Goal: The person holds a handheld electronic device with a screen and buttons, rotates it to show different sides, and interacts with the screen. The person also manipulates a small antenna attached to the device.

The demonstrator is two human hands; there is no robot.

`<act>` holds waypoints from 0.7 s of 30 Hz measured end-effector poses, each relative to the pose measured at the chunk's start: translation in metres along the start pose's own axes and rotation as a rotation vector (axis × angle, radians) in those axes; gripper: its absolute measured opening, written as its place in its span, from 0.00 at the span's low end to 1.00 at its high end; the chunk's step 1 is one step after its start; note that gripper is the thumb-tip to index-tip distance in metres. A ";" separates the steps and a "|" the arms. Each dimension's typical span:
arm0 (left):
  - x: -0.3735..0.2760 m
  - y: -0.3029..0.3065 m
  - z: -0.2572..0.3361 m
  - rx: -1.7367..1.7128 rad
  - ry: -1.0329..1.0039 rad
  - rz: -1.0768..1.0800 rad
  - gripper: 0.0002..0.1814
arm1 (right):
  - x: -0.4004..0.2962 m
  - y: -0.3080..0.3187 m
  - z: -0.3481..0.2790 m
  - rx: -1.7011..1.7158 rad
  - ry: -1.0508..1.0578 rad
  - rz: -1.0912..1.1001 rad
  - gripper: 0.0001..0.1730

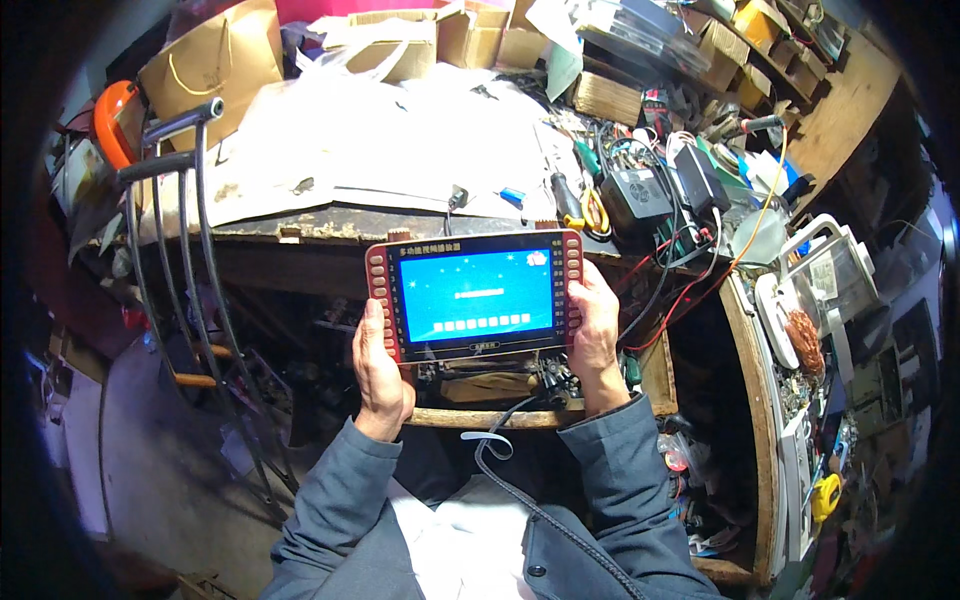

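Between both hands is a portable video player with a red frame, its lit screen blue and facing up at me. My left hand grips its left edge, the thumb beside a column of buttons. At the right edge, my right hand holds it with the thumb near the other button column. The player is in front of the near edge of a cluttered workbench. Beneath it, an open wooden drawer holds mixed small items. A dark braided cord runs over my lap toward the drawer.
Metal crutches lean at the left. White sheeting covers much of the bench. A screwdriver, yellow-handled pliers, a black power adapter and tangled cables lie at the right. Cardboard boxes stand behind; a yellow tape measure lies far right.
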State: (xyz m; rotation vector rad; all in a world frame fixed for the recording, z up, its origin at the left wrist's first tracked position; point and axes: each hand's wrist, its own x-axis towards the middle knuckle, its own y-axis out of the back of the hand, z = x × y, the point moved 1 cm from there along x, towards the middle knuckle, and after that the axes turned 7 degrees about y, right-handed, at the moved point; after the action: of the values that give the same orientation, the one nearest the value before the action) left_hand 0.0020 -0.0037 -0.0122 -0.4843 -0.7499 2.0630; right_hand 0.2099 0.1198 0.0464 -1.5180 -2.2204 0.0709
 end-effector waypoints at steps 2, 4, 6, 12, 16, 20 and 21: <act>-0.001 -0.002 0.001 -0.004 0.002 -0.006 0.22 | -0.001 0.000 -0.003 0.017 -0.007 -0.007 0.23; 0.001 0.003 -0.001 0.000 -0.001 -0.008 0.22 | 0.000 0.002 -0.001 0.006 -0.011 -0.009 0.23; 0.001 0.004 -0.002 -0.005 0.001 -0.011 0.22 | 0.000 0.004 0.002 -0.026 0.004 0.008 0.23; -0.001 -0.003 0.002 -0.040 0.008 0.000 0.21 | 0.000 0.009 0.003 -0.065 -0.013 -0.008 0.25; -0.001 -0.003 0.002 -0.053 0.014 0.008 0.20 | -0.002 0.001 -0.002 -0.031 0.023 -0.013 0.25; 0.001 0.000 -0.001 -0.042 0.011 0.000 0.21 | -0.001 0.006 0.003 -0.030 -0.009 0.000 0.25; 0.002 0.000 -0.003 -0.047 0.008 0.000 0.21 | -0.001 0.005 0.002 -0.025 0.007 -0.002 0.25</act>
State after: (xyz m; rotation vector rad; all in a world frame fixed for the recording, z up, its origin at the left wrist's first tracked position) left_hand 0.0024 -0.0008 -0.0151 -0.5181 -0.7950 2.0459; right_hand 0.2140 0.1212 0.0424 -1.5267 -2.2257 0.0379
